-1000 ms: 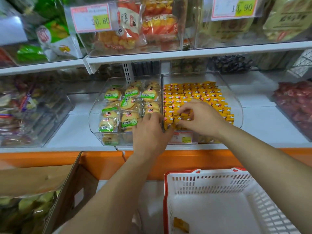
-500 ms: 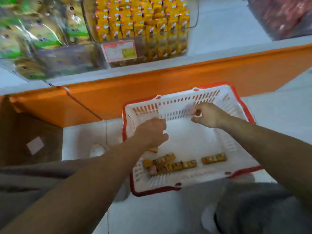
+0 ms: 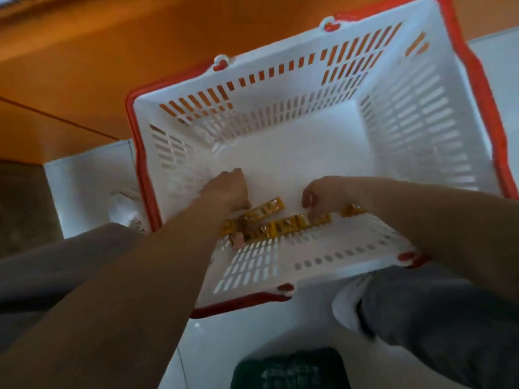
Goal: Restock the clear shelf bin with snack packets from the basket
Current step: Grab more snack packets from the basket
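Head view looks steeply down into a white slotted basket (image 3: 415, 136) with a red rim, standing on a pale tiled floor (image 3: 238, 346) just near an orange shelf base (image 3: 112, 51) at the far side. A small cluster of yellow-orange snack packets (image 3: 280, 226) lies on the basket's bottom against its near wall, with one more packet (image 3: 352, 210) a little to the right. The left grip (image 3: 227, 189) is down inside the basket at the left end of the cluster, knuckles up and fingers curled under; whether it pinches a packet I cannot tell. The right grip (image 3: 323, 195) hangs over the right end of the cluster, fingers bent downward close to the packets, and motion blur hides whether they hold one. Grey trouser knees (image 3: 435, 318) flank the basket's near side.
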